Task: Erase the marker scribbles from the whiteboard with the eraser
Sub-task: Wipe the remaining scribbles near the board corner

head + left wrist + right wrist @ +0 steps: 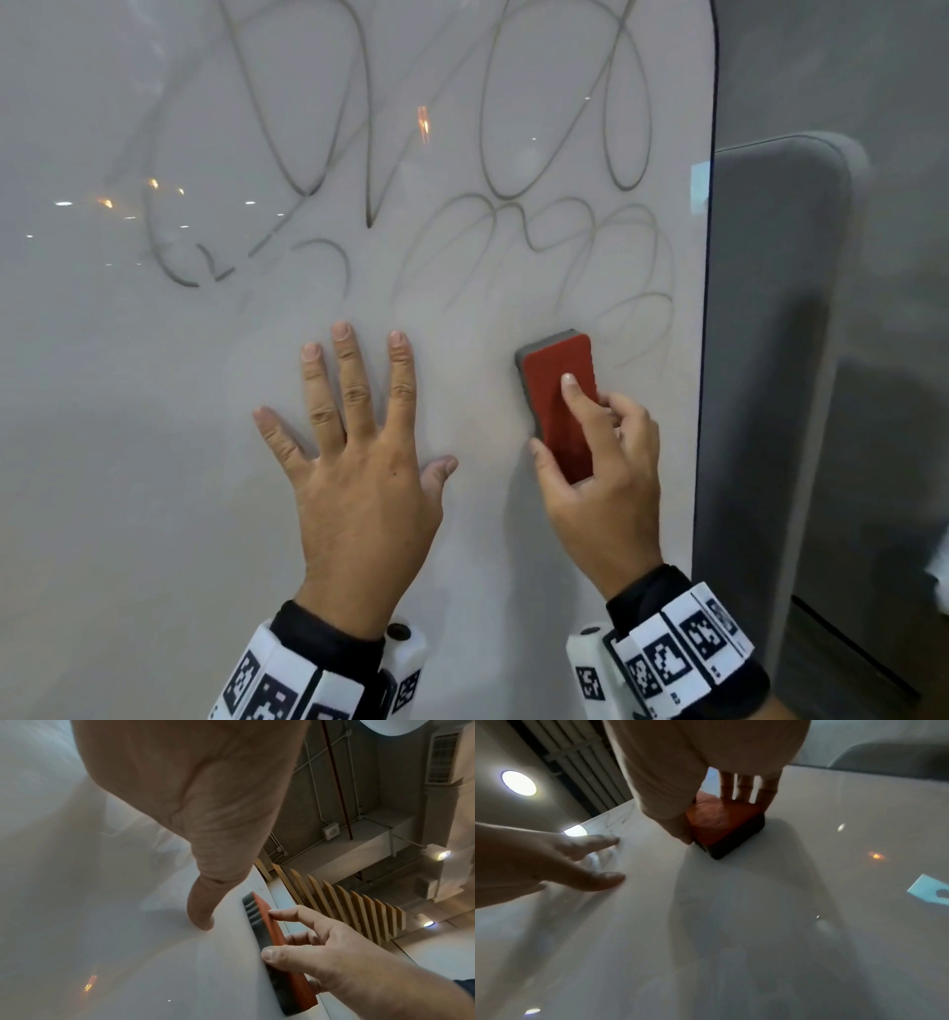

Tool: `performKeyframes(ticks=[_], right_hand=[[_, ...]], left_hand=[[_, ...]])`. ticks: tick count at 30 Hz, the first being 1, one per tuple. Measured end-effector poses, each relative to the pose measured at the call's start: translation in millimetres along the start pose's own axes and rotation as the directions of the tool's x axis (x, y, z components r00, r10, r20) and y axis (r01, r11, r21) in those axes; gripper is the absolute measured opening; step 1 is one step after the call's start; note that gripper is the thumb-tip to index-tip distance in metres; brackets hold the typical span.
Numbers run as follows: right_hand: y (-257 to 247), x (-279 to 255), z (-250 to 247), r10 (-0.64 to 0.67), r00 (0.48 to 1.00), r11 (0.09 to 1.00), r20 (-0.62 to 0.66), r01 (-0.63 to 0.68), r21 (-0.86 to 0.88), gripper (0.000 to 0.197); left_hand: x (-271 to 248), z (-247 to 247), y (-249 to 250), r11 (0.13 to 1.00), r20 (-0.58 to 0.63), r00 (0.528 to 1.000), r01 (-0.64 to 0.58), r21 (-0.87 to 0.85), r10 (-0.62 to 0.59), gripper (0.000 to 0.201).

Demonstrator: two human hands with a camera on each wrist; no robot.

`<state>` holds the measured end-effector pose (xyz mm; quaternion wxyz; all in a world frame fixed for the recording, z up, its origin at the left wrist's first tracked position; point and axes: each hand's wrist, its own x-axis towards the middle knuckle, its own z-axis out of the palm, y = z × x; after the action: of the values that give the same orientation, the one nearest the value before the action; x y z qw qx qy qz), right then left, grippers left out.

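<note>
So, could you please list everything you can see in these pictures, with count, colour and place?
whiteboard: one, white, glossy, fills most of the head view.
scribbles: many looping lines, grey, upper half of the board; those nearest the eraser look fainter.
eraser: one, red top on dark felt, flat against the board near its right edge.
panel: one, grey, behind the board's right edge.
wrist bands: two, white with black markers.
left hand: spread flat on the board.
right hand: grips the eraser.

Beyond the grip, the scribbles [411,154] run off the head view's top edge. The right hand [601,462] hides the eraser [560,401]'s lower end; its felt face presses unseen against the whiteboard [154,462].
</note>
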<state>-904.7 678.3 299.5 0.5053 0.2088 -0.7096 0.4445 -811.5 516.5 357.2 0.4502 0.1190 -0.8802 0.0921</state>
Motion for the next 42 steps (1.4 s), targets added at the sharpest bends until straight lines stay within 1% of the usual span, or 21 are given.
performKeyframes(ticks=[2,4,6,10,11,12,14,16,18,21,22,23,25,26,28,30,32,34,37,39,42], right_hand=[[11.6,9.5,-4.4,0.021,0.998,1.000,-0.054,-0.022,-0.016,0.062],[19.9,22.2,-7.4,0.178,0.974,0.984,-0.142,-0.171,0.055,0.063],[15.4,25.0,-5.7,0.227,0.962,0.973,-0.154,-0.216,0.081,0.064],[6.4,8.5,-1.5,-0.027,1.000,1.000,0.000,0.027,-0.012,0.060],[10.8,10.6,-3.2,-0.042,0.999,0.999,-0.004,0.042,-0.022,0.060],[16.8,14.8,-4.5,-0.009,0.999,1.000,-0.049,0.008,-0.022,0.059],[24.7,25.9,-7.5,0.169,0.972,0.985,-0.162,-0.164,0.043,0.060],[22.9,30.7,-7.6,0.282,0.943,0.958,-0.179,-0.267,0.104,0.064],[16.8,23.9,-4.9,0.207,0.966,0.978,-0.154,-0.200,0.061,0.065],[21.8,10.9,-7.5,0.037,0.999,0.999,-0.039,-0.039,-0.032,0.065],[28.9,12.3,-9.5,0.051,0.997,0.998,-0.053,-0.053,-0.037,0.064],[35.3,15.9,-12.3,0.121,0.987,0.992,-0.102,-0.123,-0.018,0.063],[42.5,27.0,-16.5,0.320,0.929,0.947,-0.187,-0.312,0.075,0.064],[41.8,31.4,-16.7,0.364,0.910,0.931,-0.199,-0.351,0.097,0.064],[33.8,33.3,-13.8,0.287,0.936,0.958,-0.202,-0.280,0.063,0.063],[26.9,27.9,-11.2,0.134,0.982,0.991,-0.132,-0.134,0.006,0.062],[27.8,27.1,-14.0,0.062,0.996,0.998,-0.062,-0.064,-0.029,0.063],[36.7,35.5,-16.9,0.100,0.988,0.994,-0.121,-0.103,-0.026,0.062],[38.3,50.1,-16.8,0.268,0.940,0.963,-0.212,-0.256,0.079,0.063],[28.6,47.7,-11.9,0.223,0.956,0.975,-0.193,-0.214,0.065,0.062],[24.1,36.4,-12.3,0.047,0.996,0.999,-0.074,-0.048,-0.014,0.061]], left_hand=[[-0.1,0.4,-0.2,1.000,-0.002,1.000,-0.005,0.001,0.005,0.118],[-0.5,0.5,-0.5,1.000,0.000,1.000,-0.005,0.000,0.005,0.118],[-0.6,1.0,0.0,1.000,0.000,1.000,-0.003,0.001,0.003,0.118],[0.1,2.5,1.2,1.000,-0.004,1.000,-0.004,0.002,0.004,0.119],[-0.1,2.8,1.1,1.000,-0.007,1.000,-0.005,-0.001,0.005,0.119],[-0.3,2.8,0.8,1.000,-0.008,1.000,-0.007,-0.003,0.007,0.119],[-1.5,2.1,0.1,1.000,-0.007,1.000,-0.012,-0.001,0.012,0.118],[-2.1,2.3,0.3,1.000,-0.007,1.000,-0.009,-0.001,0.009,0.119],[-1.8,2.5,2.0,1.000,-0.004,1.000,-0.002,-0.004,0.002,0.120],[-1.5,3.1,3.0,1.000,-0.004,1.000,0.001,-0.007,-0.001,0.122],[-1.7,3.2,2.8,1.000,-0.003,1.000,-0.001,-0.007,0.001,0.122],[-1.9,3.5,2.4,1.000,-0.003,1.000,-0.004,-0.008,0.004,0.122],[-2.2,3.8,2.4,1.000,-0.003,1.000,-0.009,-0.011,0.009,0.122],[-2.1,4.0,2.8,1.000,-0.004,1.000,-0.008,-0.013,0.008,0.122],[-1.9,4.1,4.0,1.000,-0.008,1.000,-0.004,-0.016,0.004,0.123],[-2.2,4.3,4.4,1.000,-0.014,1.000,-0.004,-0.022,0.003,0.123],[-2.5,4.0,4.1,1.000,-0.015,1.000,-0.007,-0.026,0.007,0.123],[-2.7,4.2,4.0,1.000,-0.014,1.000,-0.010,-0.024,0.010,0.122],[-3.0,4.7,4.9,1.000,-0.010,1.000,-0.008,-0.024,0.008,0.123],[-2.9,5.3,5.5,1.000,-0.013,1.000,-0.005,-0.024,0.005,0.123],[-2.8,5.6,4.9,1.000,-0.016,1.000,-0.002,-0.027,0.002,0.124]])
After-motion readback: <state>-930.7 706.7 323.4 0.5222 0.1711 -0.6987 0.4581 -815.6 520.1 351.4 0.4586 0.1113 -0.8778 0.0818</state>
